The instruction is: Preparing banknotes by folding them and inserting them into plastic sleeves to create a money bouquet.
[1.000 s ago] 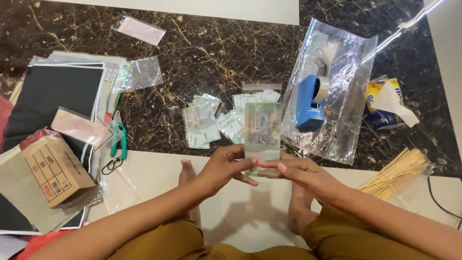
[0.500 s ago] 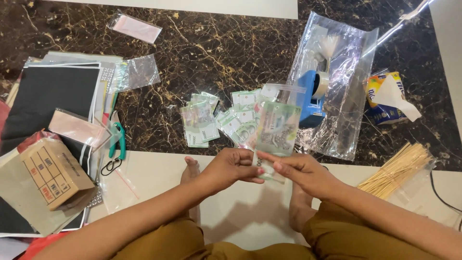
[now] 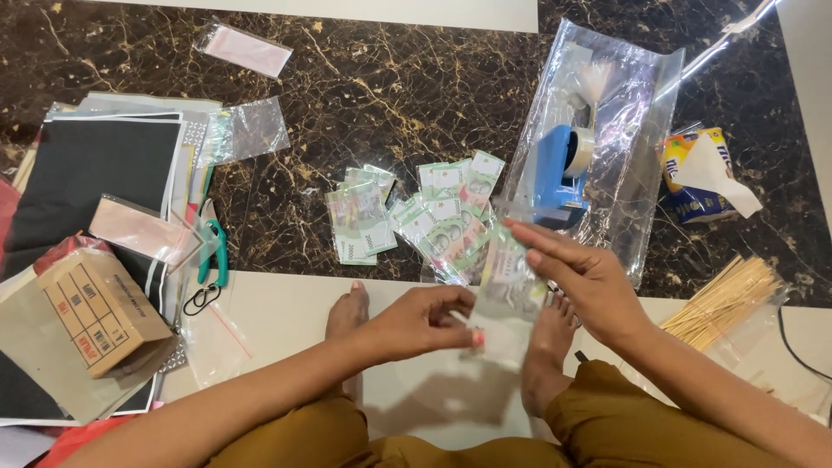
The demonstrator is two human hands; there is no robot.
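Both hands are closed on one thin clear sleeve [image 3: 507,299] (light, limp, slippery): left hand [image 3: 425,321] pinching its bottom edge, right hand [image 3: 581,277] flattening the top.

Bare forearms, bare feet, mustard-brown trousers, and a pink-painted thumbnail.
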